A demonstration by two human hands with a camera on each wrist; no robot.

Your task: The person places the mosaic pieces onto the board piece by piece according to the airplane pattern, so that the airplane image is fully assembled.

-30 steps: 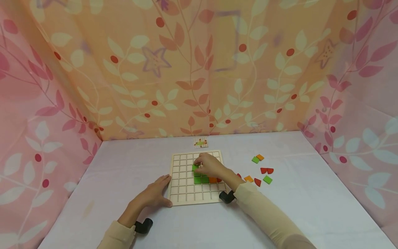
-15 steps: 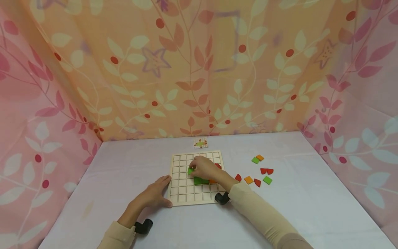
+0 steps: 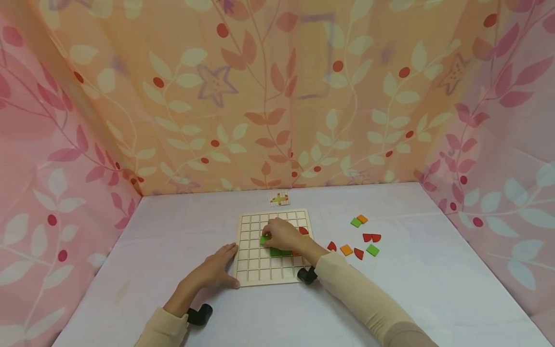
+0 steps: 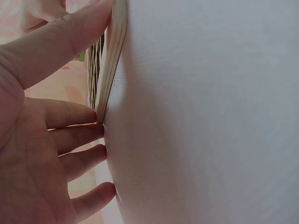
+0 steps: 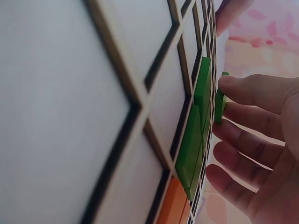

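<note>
A pale wooden grid board (image 3: 253, 265) lies on the white table. My left hand (image 3: 214, 268) is at its left edge, fingers extended, with the thumb at the near corner. Above the board's middle, my right hand (image 3: 284, 234) pinches a green square tile (image 5: 219, 105) between thumb and fingers. In the right wrist view the tile stands slightly off the grid. Green tiles (image 3: 279, 252) sit in cells just below that hand, beside an orange tile (image 5: 174, 203). A red quarter-round piece (image 3: 303, 230) shows at the board's right. The hand hides part of the grid.
A small pattern card (image 3: 279, 198) lies behind the board. To the right are scattered loose pieces: orange (image 3: 346, 249) and green (image 3: 373, 250) squares, and red quarter-rounds (image 3: 371, 237). Floral cloth (image 3: 269, 96) encloses the table's back and sides.
My right hand has moved left across the board with the green tile, most of it in the first half second. The red piece at the board's right has come into view. My left hand stays put.
</note>
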